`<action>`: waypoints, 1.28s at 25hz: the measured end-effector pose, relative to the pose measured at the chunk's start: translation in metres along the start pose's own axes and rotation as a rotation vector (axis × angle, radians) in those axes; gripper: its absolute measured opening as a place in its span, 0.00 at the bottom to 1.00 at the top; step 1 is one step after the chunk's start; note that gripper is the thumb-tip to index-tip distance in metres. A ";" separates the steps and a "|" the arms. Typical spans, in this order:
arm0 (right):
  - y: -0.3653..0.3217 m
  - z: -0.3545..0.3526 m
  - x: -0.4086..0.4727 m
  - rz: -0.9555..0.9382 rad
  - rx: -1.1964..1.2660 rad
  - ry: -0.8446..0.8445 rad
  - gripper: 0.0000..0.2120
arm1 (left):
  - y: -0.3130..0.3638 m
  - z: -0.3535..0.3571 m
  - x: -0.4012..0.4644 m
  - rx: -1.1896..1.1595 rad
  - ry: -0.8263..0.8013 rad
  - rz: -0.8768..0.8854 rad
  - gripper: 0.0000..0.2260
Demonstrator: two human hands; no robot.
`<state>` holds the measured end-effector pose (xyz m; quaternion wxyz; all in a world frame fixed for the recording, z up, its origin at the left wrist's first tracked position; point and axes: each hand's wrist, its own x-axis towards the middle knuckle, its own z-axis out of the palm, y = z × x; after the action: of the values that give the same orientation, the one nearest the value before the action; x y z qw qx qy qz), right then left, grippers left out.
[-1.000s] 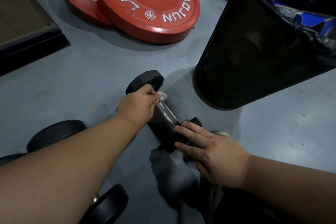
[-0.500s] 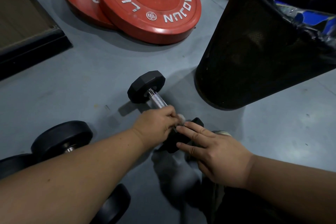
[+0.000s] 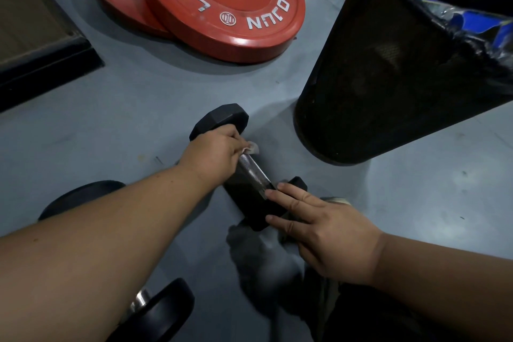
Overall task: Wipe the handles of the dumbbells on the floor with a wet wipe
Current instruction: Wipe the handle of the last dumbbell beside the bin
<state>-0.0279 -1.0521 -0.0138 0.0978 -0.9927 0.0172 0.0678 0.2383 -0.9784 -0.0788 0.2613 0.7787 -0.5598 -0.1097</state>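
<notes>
Knurled steel shows along most of the handle (image 3: 254, 175) of the hex dumbbell (image 3: 244, 164) lying on the grey floor (image 3: 111, 133), because the left hand (image 3: 213, 151) now sits at the far end of the bar, right against the far hex head (image 3: 222, 116), whereas half a second ago it was bunched at the near end beside the other hand, and a second ago it was up at the far end as it is now. That back-and-forth reads as one full wiping stroke down and up the bar. The left fingers are curled round the handle with the wet wipe (image 3: 251, 148) pinched under them, a white corner of it sticking out on the right side. The right hand (image 3: 324, 228) has not shifted: its fingers lie straight and flat on the near hex head (image 3: 258, 211), pressing it down so the dumbbell does not roll. Judging by the repeated passes, this handle is likely close to clean, though the underside cannot be seen. At least one other dumbbell with round black heads (image 3: 166, 305) lies by the left forearm, near the bottom edge, and it looks untouched, so the task seems to have work left. Beyond the dumbbell stand a black mesh bin (image 3: 388, 78) and two red bumper plates (image 3: 222, 5), well clear of the hands.
</notes>
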 end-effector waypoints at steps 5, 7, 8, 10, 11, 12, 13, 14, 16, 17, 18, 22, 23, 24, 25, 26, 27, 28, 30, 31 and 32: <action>0.000 0.000 -0.001 0.010 0.005 -0.010 0.26 | 0.011 0.011 -0.014 -0.041 0.106 -0.033 0.10; 0.001 -0.001 -0.001 0.013 0.005 -0.006 0.26 | 0.013 0.012 -0.019 -0.044 0.070 0.040 0.11; 0.001 -0.002 -0.001 0.011 0.000 -0.007 0.27 | 0.016 0.013 -0.023 -0.053 0.039 0.093 0.12; 0.001 -0.001 -0.001 0.014 -0.007 -0.013 0.27 | 0.026 0.020 -0.035 -0.093 -0.059 0.182 0.14; 0.000 -0.001 0.000 0.016 -0.006 -0.012 0.27 | 0.032 0.023 -0.041 -0.115 -0.103 0.212 0.14; 0.001 0.000 -0.001 0.018 -0.005 -0.011 0.27 | 0.038 0.025 -0.045 -0.134 -0.125 0.229 0.15; 0.001 0.000 -0.001 0.019 -0.005 -0.011 0.27 | 0.041 0.026 -0.046 -0.146 -0.132 0.236 0.16; 0.001 0.001 0.000 0.019 -0.006 -0.011 0.27 | 0.041 0.025 -0.045 -0.144 -0.132 0.242 0.16; 0.001 -0.001 0.000 0.015 -0.012 -0.015 0.28 | 0.037 0.023 -0.038 -0.104 -0.114 0.259 0.16; 0.001 -0.001 0.000 0.014 -0.015 -0.016 0.28 | 0.033 0.022 -0.034 -0.087 -0.099 0.249 0.17; 0.001 -0.002 -0.001 0.014 -0.019 -0.013 0.28 | 0.030 0.020 -0.031 -0.081 -0.081 0.223 0.17; 0.000 0.000 -0.003 0.012 -0.006 0.000 0.27 | 0.021 0.015 -0.022 -0.055 0.011 0.122 0.13; -0.001 0.001 -0.003 0.012 0.002 -0.001 0.27 | 0.018 0.013 -0.020 -0.052 0.028 0.102 0.11; 0.000 0.001 -0.003 0.013 0.006 0.001 0.27 | 0.013 0.011 -0.017 -0.056 0.047 0.081 0.10; 0.000 0.001 -0.003 0.012 0.003 0.004 0.27 | 0.009 0.009 -0.013 -0.063 0.065 0.061 0.09; 0.000 0.001 -0.003 0.007 -0.004 0.005 0.27 | 0.005 0.008 -0.011 -0.068 0.079 0.041 0.09; 0.000 0.000 -0.003 0.000 -0.015 0.004 0.28 | 0.001 0.007 -0.010 -0.074 0.090 0.028 0.09; 0.001 -0.002 -0.003 -0.007 -0.021 0.003 0.28 | 0.000 0.007 -0.009 -0.079 0.099 0.023 0.09; 0.004 -0.003 -0.003 -0.008 -0.016 0.000 0.28 | 0.001 0.008 -0.012 -0.096 0.127 0.015 0.09; 0.005 -0.004 -0.003 0.011 -0.007 -0.003 0.27 | 0.003 0.009 -0.014 -0.107 0.142 0.011 0.10; 0.006 -0.004 -0.003 0.038 0.002 -0.008 0.27 | 0.006 0.011 -0.017 -0.119 0.153 0.005 0.10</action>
<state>-0.0310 -1.0588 -0.0108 0.0974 -0.9919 0.0357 0.0737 0.2229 -0.9674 -0.0866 0.3495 0.7664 -0.5326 -0.0824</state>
